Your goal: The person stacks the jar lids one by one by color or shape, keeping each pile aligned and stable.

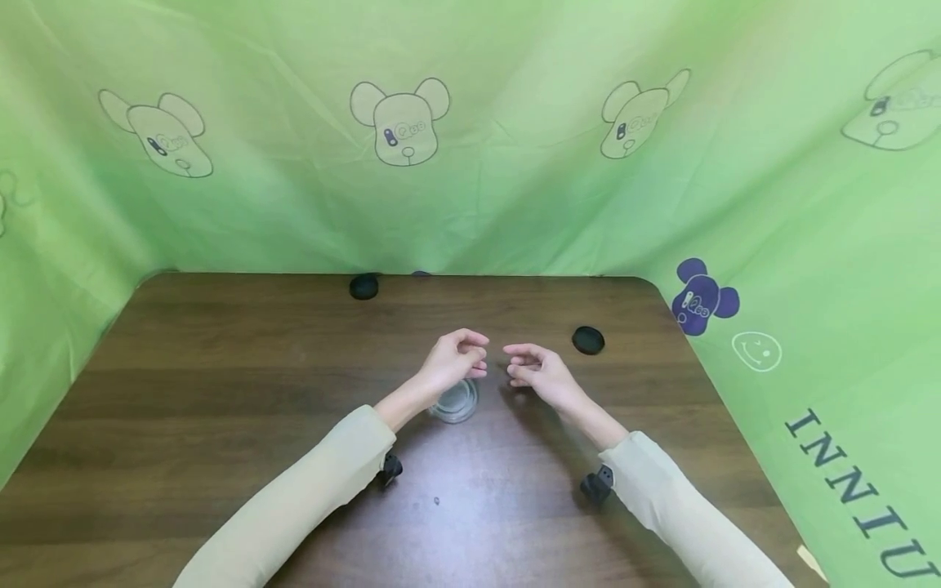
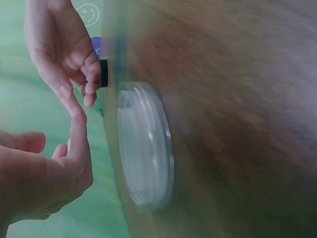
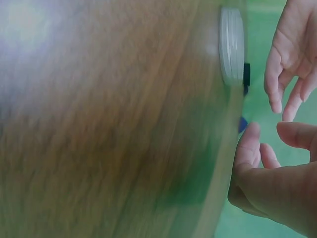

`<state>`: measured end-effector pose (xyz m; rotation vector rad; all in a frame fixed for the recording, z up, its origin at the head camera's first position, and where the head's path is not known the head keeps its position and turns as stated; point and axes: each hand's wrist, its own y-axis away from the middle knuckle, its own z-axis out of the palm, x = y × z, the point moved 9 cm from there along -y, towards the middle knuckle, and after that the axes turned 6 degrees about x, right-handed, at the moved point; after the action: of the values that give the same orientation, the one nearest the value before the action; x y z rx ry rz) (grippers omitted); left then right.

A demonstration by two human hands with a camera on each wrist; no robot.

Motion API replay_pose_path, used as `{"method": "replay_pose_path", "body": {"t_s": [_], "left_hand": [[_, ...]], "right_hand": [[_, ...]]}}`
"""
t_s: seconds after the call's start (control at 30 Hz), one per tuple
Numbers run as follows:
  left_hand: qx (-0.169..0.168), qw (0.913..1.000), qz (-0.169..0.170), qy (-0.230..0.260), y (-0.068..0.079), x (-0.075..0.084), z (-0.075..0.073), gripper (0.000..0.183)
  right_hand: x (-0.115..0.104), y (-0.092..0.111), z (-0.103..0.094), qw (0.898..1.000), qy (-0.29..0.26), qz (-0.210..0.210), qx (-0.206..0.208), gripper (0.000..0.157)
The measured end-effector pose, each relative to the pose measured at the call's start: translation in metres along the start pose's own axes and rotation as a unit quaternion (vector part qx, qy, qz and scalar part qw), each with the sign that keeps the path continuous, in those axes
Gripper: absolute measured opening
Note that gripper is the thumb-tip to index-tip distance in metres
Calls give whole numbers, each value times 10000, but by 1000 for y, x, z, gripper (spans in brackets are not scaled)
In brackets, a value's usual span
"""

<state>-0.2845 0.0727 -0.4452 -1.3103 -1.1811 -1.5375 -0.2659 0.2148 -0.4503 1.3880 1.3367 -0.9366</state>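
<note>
A clear, round, shallow dish [image 1: 454, 403] with layered rims lies flat on the table, partly behind my left wrist in the head view. It looks blurred in the left wrist view, where the dish [image 2: 143, 148] stands edge-on. My left hand [image 1: 454, 362] hovers just beyond it, fingers loosely bent, holding nothing. Facing it across a small gap is my right hand [image 1: 542, 377], also raised off the table with relaxed fingers and nothing in them. In the right wrist view, the dish [image 3: 231, 47] sits past my right hand [image 3: 270, 173].
One black round disc [image 1: 363, 287] lies by the table's back edge. Another black disc [image 1: 588, 340] is to the right of my right hand. A tiny speck [image 1: 437, 501] shows on the brown table [image 1: 220, 392]. Green printed cloth [image 1: 500, 188] hangs around the back and sides.
</note>
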Motion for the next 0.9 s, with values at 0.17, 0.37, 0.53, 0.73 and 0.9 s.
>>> {"method": "replay_pose_path", "body": {"t_s": [0.17, 0.37, 0.53, 0.73, 0.9], "left_hand": [[-76, 9999, -70, 48, -4, 1, 15, 29], [-138, 9995, -268, -19, -12, -4, 28, 29], [-110, 9989, -460, -9, -19, -5, 38, 28], [-124, 9980, -610, 117, -25, -8, 51, 28], [-275, 9944, -873, 523, -28, -12, 63, 29]], "right_hand": [[4, 1, -10, 9999, -104, 90, 31, 39], [9, 0, -21, 9994, -295, 142, 74, 38], [12, 1, -28, 9990, -359, 229, 93, 36], [14, 2, -43, 9989, -331, 307, 138, 38], [19, 3, -56, 9988, -283, 333, 212, 39]]}}
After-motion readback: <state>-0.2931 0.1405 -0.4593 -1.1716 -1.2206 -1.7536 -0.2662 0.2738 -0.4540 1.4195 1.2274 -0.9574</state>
